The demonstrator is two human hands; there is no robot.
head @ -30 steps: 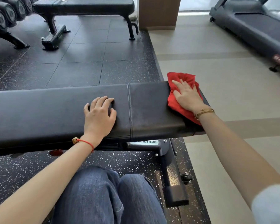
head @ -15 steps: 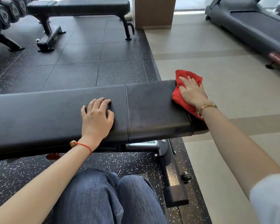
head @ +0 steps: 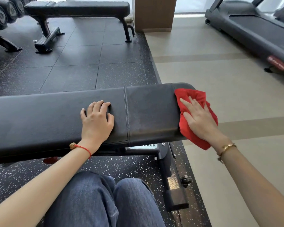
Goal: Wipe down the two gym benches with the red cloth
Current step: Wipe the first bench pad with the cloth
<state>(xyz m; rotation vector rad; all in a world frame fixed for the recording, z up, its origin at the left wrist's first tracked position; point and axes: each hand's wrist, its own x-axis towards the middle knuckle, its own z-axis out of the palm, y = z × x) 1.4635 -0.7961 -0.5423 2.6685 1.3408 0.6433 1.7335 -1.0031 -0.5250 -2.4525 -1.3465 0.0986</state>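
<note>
The left hand (head: pixel 97 122) is laid flat and empty on the near bench (head: pixel 39 118). At its right end, the cloth (head: pixel 195 115) is pressed under the open right hand (head: pixel 198 118). Wiping seems under way here; a leftward sweep is called for next, with the far bench (head: pixel 77 9) apparently left untouched.

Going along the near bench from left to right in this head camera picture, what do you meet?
Bare bench pad → left hand, flat on the pad → seam → short end pad → red cloth under the right hand at the bench's end.
</note>
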